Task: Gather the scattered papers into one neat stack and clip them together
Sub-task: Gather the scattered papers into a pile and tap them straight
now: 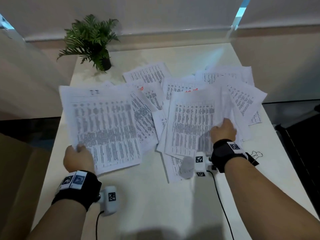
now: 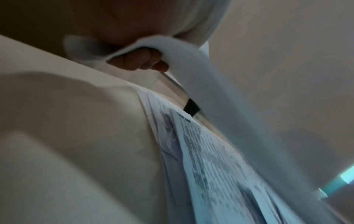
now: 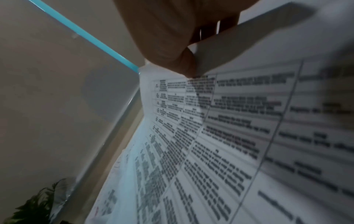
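- Gathering is the step in hand: the left hand (image 1: 78, 160) pinches a sheaf (image 1: 103, 125) by its near corner, just left of the scattered papers (image 1: 173, 94) on the surface (image 1: 155, 196).
- The right hand (image 1: 223, 130) seems, through blur, to grip the right-hand sheets (image 1: 192, 122).
- Next, I judge, both bundles must merge squarely; the binder clip (image 1: 254, 157) waits right of the papers.
- The pot (image 1: 106, 62) holding a fern (image 1: 88, 37) stands beyond them.

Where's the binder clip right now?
In the head view, the black binder clip with silver wire handles lies on the white table at its right edge, just right of the right hand's wristband, beside the scattered papers.
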